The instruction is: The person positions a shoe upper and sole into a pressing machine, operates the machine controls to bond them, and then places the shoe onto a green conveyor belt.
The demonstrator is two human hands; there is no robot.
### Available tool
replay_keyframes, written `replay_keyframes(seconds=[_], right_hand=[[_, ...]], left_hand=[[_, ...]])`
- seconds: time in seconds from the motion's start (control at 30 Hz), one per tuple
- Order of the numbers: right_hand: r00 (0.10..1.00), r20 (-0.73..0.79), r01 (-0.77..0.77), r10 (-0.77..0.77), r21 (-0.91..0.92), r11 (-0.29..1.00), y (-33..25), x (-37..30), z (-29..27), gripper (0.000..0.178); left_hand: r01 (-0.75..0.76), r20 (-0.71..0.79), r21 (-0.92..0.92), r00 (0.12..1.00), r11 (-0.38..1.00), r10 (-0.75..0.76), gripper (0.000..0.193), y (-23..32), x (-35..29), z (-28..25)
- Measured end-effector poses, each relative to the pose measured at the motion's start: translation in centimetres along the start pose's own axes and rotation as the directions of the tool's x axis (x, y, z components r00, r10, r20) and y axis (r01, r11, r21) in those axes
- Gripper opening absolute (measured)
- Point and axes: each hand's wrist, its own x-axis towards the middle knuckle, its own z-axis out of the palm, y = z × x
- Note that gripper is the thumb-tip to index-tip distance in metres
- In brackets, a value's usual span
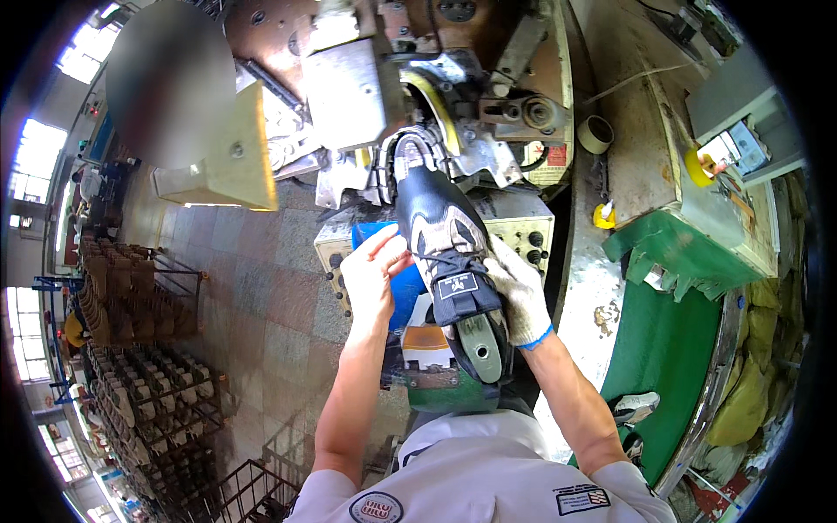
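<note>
A black and grey shoe upper (pixel 443 218) with black laces is stretched over a green shoe last (pixel 479 344). Its toe points away from me and sits in the metal jaws of a machine (pixel 423 139). My bare left hand (pixel 377 270) presses its fingers and thumb against the left side of the shoe. On the opposite side, my right hand (pixel 520 292), in a white knit glove with a blue cuff, grips the shoe near the collar. The shoe hides some of the right fingers. The heel end of the last is toward my body.
Control panels with dark knobs (pixel 535 248) flank the jaws. To the right are a green-lined trough (pixel 654 349) holding shoes, a worn bench (pixel 632 96), and a roll of yellow tape (pixel 699 167). Racks loaded with shoe parts (pixel 148 392) stand on the left beyond the tiled floor (pixel 261 279).
</note>
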Motion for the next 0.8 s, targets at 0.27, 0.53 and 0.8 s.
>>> replay_keyframes(seconds=[0.27, 0.53, 0.8], right_hand=[[0.984, 0.031, 0.170, -0.174, 0.106, 0.980, 1.2, 3.9, 4.3, 0.052], [0.959, -0.107, 0.267, -0.261, 0.046, 0.962, 6.5, 8.2, 4.6, 0.046], [0.985, -0.122, 0.136, -0.122, 0.118, 0.984, 6.5, 8.6, 3.9, 0.040]], left_hand=[[-0.152, 0.094, -0.088, 0.983, 0.984, 0.160, 0.039, 2.0, 4.1, -1.2], [-0.079, 0.057, 0.012, 0.995, 0.997, 0.078, 0.039, 0.2, 4.1, -0.6], [0.178, 0.207, -0.162, 0.968, 0.971, -0.143, 0.043, -3.5, 2.3, -0.5]])
